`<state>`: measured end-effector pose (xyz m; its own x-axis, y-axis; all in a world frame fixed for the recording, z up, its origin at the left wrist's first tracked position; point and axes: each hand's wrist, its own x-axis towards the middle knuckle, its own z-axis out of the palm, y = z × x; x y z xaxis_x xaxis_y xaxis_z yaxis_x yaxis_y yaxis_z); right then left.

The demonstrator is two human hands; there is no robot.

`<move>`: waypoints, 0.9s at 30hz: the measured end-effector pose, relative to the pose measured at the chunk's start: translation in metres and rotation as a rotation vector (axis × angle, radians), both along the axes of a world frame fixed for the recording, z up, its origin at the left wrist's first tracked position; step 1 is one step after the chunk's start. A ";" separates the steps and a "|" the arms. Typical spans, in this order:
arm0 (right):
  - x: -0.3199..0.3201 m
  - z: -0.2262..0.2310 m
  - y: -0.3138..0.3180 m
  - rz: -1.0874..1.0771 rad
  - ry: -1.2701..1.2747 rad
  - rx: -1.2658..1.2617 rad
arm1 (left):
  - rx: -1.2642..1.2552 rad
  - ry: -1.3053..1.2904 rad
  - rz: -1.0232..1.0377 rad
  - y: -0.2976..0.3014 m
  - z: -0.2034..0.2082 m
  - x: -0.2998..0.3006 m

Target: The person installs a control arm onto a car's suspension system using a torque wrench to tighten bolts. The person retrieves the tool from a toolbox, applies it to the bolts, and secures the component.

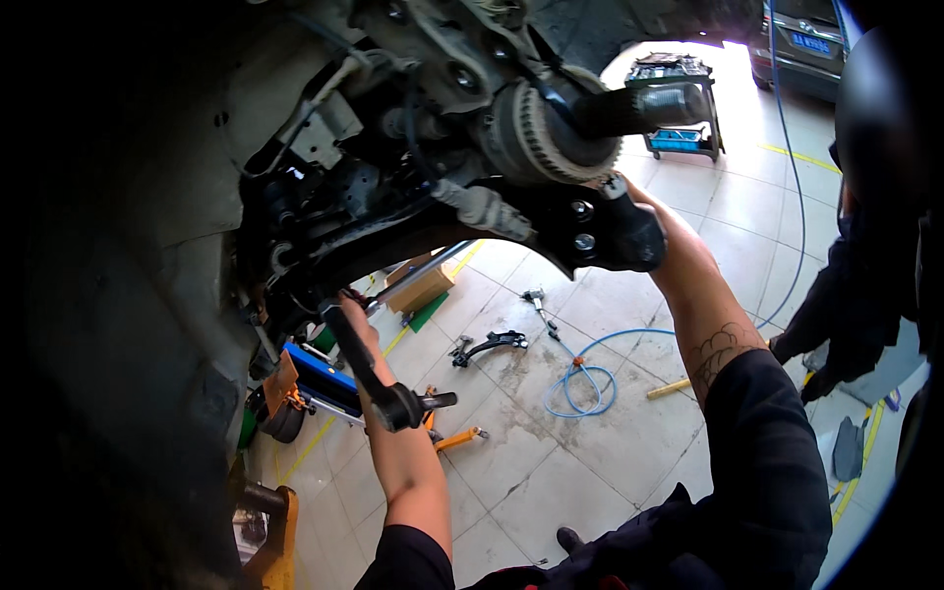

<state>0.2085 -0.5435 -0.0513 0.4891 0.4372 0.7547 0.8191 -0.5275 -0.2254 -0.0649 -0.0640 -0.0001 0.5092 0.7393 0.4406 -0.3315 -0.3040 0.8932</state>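
Note:
Overhead, the underside of a raised car shows a black lower control arm [536,221] with two bolts, below a threaded axle stub [654,106]. My left hand [358,313] reaches up behind a hanging tie rod end [395,405], beside the end of a long silver metal bar [425,275]. That hand's fingers are mostly hidden, so its grip does not show. My right arm rises behind the ball joint [639,236] at the outer end of the control arm. Only a sliver of my right hand [634,189] shows there; its fingers are hidden.
A loose control arm [497,341] lies on the tiled floor, near an air tool [536,298] with a coiled blue hose [598,408]. Beyond are a cardboard box [421,287] and a tool cart [683,108]. A person in dark clothes [865,285] stands at right.

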 end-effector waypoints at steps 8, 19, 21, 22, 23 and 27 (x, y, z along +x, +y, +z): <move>-0.028 0.011 -0.021 -0.044 0.022 0.067 | 0.357 0.021 0.317 0.080 -0.024 0.015; -0.247 0.026 -0.027 -0.286 -0.237 0.122 | -0.106 -0.038 -0.135 0.019 0.005 0.010; -0.330 0.020 -0.027 -0.439 -0.282 -0.302 | -0.126 -0.080 -0.181 0.023 0.004 0.003; -0.367 0.019 -0.024 -0.492 -0.339 -0.449 | -0.136 -0.098 -0.212 0.025 0.005 -0.001; -0.395 0.020 -0.023 -0.538 -0.411 -0.542 | -0.153 -0.116 -0.259 0.021 0.006 -0.001; -0.368 0.012 -0.028 -0.506 -0.616 -0.341 | -0.218 -0.059 -0.286 0.007 0.013 0.002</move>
